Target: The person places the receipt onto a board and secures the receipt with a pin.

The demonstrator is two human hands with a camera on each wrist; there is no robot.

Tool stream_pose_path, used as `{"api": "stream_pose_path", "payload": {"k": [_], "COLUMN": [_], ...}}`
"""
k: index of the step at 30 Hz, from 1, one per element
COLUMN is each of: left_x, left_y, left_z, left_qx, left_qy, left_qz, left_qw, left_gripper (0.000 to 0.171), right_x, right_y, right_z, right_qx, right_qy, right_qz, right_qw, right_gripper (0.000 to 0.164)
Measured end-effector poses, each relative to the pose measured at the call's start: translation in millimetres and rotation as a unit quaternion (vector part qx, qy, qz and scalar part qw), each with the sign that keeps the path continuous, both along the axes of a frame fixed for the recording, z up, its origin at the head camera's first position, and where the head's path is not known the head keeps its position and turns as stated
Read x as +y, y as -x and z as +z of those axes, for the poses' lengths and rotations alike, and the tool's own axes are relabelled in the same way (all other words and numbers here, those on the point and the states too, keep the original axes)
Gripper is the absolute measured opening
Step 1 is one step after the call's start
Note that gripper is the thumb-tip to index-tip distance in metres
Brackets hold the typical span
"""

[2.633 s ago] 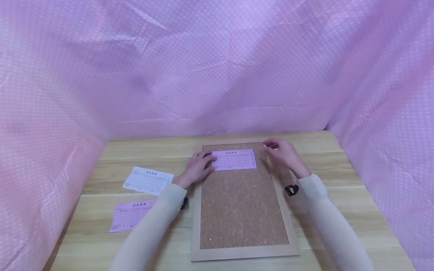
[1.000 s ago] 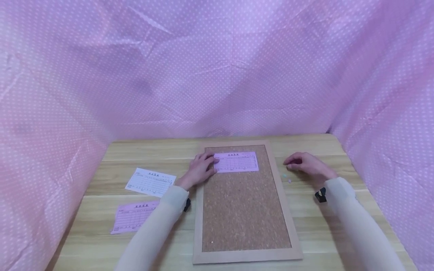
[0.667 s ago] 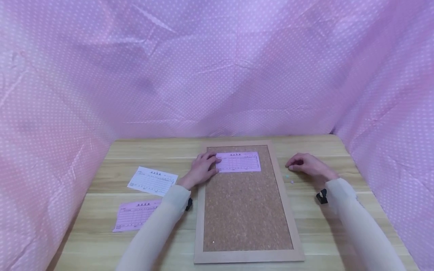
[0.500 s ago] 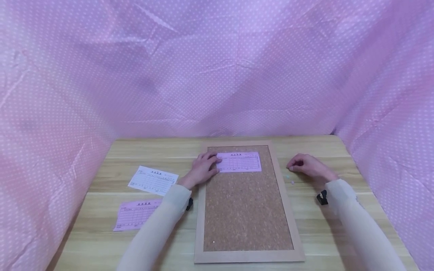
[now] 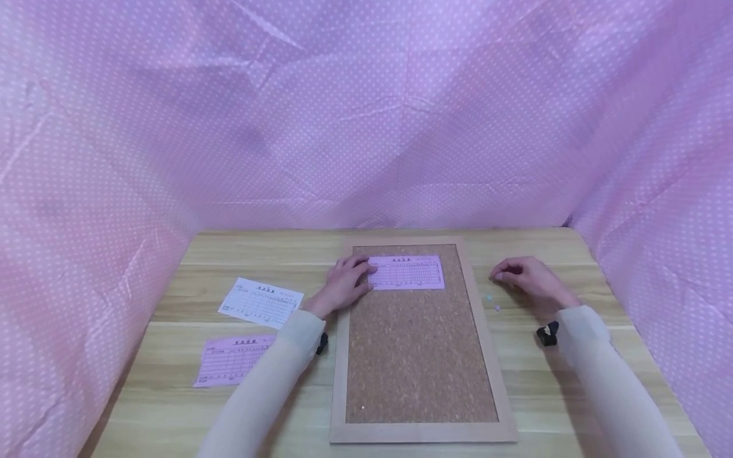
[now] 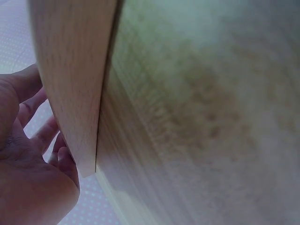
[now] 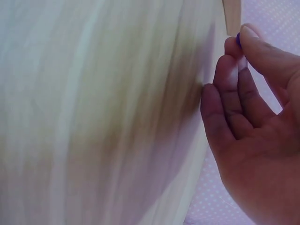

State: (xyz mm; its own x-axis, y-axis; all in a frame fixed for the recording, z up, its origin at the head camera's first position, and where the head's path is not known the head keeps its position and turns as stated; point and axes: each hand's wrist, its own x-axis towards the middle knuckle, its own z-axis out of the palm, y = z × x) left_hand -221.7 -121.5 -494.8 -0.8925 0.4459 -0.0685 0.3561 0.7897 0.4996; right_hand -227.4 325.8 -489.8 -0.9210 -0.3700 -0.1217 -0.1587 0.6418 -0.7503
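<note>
Spread left hand [image 5: 342, 284] touches pink slip [image 5: 406, 272], twelve o'clock on board [image 5: 422, 356]: press flat. Right hand [image 5: 529, 280], two o'clock, pinches blue bit [image 7: 238, 40].

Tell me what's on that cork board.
A pink slip lies near the far end, the left hand touching its left edge; a pale speck shows near the opposite end. Anything beneath slip or hand is hidden.

Both arms [image 5: 269, 375] reach forward; left hand [image 5: 340, 286] palm down, fingers [image 5: 363, 270] slightly bent; right hand [image 5: 532, 280] pinching, thumb [image 7: 262, 48] against what looks like the index [image 7: 231, 46], partly hidden
</note>
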Motion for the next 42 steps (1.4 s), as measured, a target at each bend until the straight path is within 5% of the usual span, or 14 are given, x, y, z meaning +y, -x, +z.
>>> {"api": "stream_pose_path", "payload": {"k": [22,42], "left_x": [-1,-2], "left_y": [-0.5,-1.1], "left_z": [2.4,1.0], "left_qx": [-0.004,0.001], "left_qy": [0.006,-0.003], "left_qz": [-0.001,-0.005], "left_qw": [1.0,1.0], "left_gripper": [0.042,0.042], "right_x": [-26,-67], "right_y": [-12.4,-20.1], "right_z": [22.5,34.1], "right_qx": [0.017,0.042], "right_qy": [0.024,0.138], "right_qz": [-0.055,-0.077], "right_qw": [0.998,0.987], "right_gripper": [0.029,0.027]}}
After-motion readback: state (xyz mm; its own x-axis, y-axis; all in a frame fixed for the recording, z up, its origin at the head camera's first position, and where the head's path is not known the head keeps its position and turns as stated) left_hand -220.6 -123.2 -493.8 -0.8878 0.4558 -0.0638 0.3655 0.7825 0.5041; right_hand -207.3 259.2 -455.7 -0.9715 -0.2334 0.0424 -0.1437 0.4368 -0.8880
